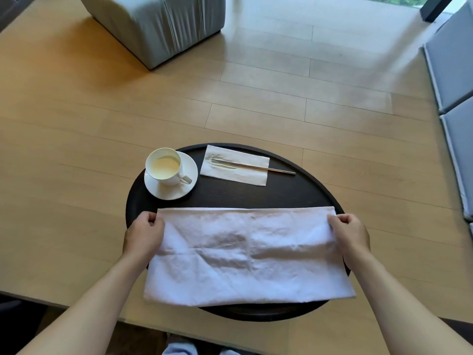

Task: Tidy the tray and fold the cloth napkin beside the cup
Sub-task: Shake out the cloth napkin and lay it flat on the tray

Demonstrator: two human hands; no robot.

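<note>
A white cloth napkin (pixel 245 254) lies folded into a wide strip across the near half of a round dark tray (pixel 294 196). My left hand (pixel 144 233) pinches its far left corner. At the far right corner my right hand (pixel 349 233) grips the cloth the same way. A white cup (pixel 163 166) holding a pale drink stands on a white saucer (pixel 190 167) at the tray's far left. To the cup's right, a metal fork (pixel 256 165) rests on a white paper napkin (pixel 234 175).
The tray sits on a light wooden table (pixel 76 124). A grey upholstered seat (pixel 158 24) stands at the back left and grey cushions (pixel 455 73) line the right side. The table's near edge runs just below the tray.
</note>
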